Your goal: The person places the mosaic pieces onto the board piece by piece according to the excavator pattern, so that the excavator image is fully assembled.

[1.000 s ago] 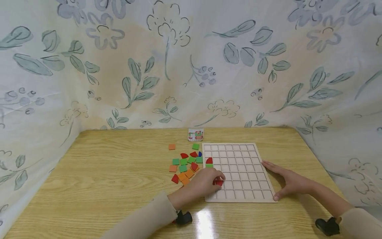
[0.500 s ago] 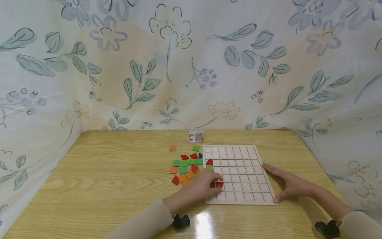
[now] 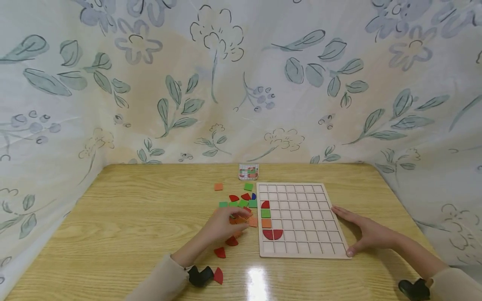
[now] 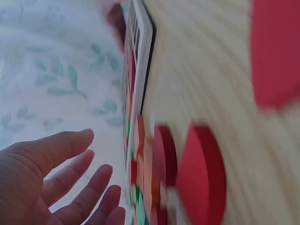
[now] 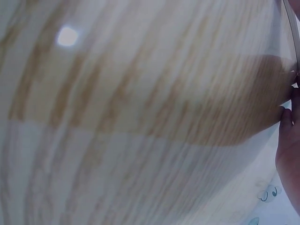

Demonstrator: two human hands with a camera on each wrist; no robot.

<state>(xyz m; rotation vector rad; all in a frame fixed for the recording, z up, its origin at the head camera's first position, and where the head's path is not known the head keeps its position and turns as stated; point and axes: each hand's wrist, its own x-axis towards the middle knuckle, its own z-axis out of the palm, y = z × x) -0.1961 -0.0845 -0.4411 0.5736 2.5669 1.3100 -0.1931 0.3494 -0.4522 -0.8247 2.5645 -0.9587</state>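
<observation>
My left hand (image 3: 224, 225) hovers over a pile of flat coloured pieces left of the pale grid board (image 3: 308, 246). Its fingers are loosely bent and apart; the left wrist view shows nothing between thumb and fingers (image 4: 70, 164). On the board's left side lie a red quarter circle (image 3: 265, 205), a green square (image 3: 265, 213), an orange square (image 3: 266, 223) and two red quarter circles side by side, one of them in the second column (image 3: 278, 234). My right hand (image 3: 369, 230) rests against the board's right edge, thumb at the near corner, fingers extended.
A small pattern card (image 3: 248, 172) stands behind the pieces. Loose pieces include an orange square (image 3: 219, 187), a blue piece (image 3: 254, 196) and a red quarter circle (image 3: 218, 276) near my left wrist. Patterned cloth (image 3: 233, 83) hangs behind the wooden table (image 3: 150, 200).
My left hand has withdrawn from the board and moved left over the loose pieces, uncovering the orange square and the two red quarter circles. The right hand stays at the board's edge.
</observation>
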